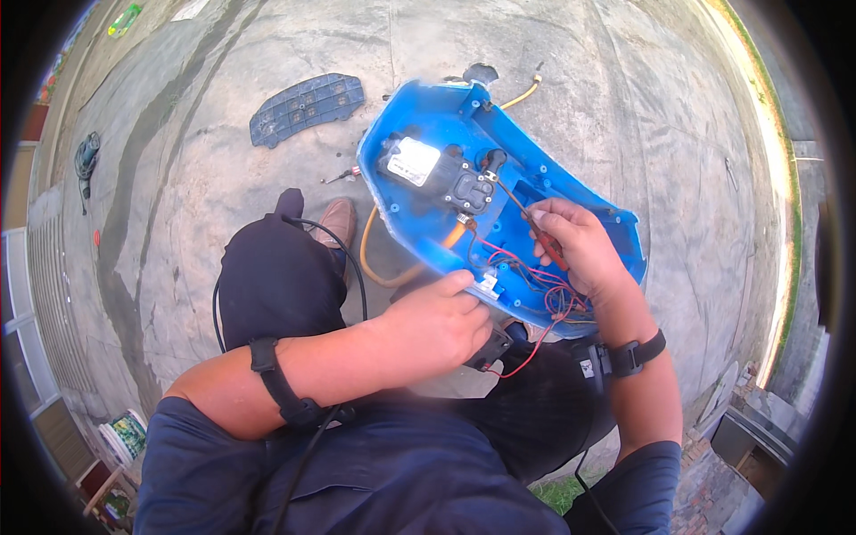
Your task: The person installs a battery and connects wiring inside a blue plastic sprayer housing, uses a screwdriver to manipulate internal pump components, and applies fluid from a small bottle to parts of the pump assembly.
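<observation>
A blue plastic housing (426,105) lies open side up and tilted over my lap, with a black pump (459,185) inside it. My right hand (575,239) is closed round a screwdriver (549,247) with a red handle. Its shaft reaches up to the small metal clamp (490,176) beside the pump's black elbow fitting; whether the tip touches is too small to tell. My left hand (441,323) grips the housing's near edge, next to a small white connector (488,284). Red and dark wires (555,292) lie bundled in the housing's near right part.
A yellow hose (368,254) loops out on the left. Another hose end (524,94) sticks out beyond the housing. A dark ribbed panel (308,107) lies on the concrete ground. Further left is a dark tool-like object (86,160). Black cables run from both wrist straps.
</observation>
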{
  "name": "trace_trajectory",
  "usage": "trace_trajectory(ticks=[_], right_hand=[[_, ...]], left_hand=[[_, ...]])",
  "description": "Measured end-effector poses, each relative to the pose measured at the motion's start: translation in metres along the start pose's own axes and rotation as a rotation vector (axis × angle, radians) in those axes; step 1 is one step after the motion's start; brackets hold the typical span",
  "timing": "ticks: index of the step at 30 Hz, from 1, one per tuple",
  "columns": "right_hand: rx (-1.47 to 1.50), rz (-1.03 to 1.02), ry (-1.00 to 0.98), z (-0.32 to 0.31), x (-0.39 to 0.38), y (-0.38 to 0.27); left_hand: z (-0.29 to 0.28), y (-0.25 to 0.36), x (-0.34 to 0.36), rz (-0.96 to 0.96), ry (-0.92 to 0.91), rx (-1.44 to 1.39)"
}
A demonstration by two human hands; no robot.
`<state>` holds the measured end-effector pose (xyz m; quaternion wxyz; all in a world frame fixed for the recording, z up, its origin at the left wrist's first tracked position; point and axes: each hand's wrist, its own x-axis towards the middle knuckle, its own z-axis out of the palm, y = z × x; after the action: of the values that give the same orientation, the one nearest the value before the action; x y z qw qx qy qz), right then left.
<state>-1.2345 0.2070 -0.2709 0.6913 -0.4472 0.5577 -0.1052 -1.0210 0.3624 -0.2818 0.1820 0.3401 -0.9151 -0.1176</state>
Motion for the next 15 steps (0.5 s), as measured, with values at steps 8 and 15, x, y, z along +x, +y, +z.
trace_trajectory(ticks=[8,15], right_hand=[[-0.283,-0.19,0.051,0.006,0.001,0.005],[-0.602,-0.429,0.146,0.008,-0.001,0.012]], left_hand=[[-0.002,-0.001,0.0,-0.007,-0.011,-0.003],[0.0,0.003,-0.003,-0.006,-0.009,-0.001]])
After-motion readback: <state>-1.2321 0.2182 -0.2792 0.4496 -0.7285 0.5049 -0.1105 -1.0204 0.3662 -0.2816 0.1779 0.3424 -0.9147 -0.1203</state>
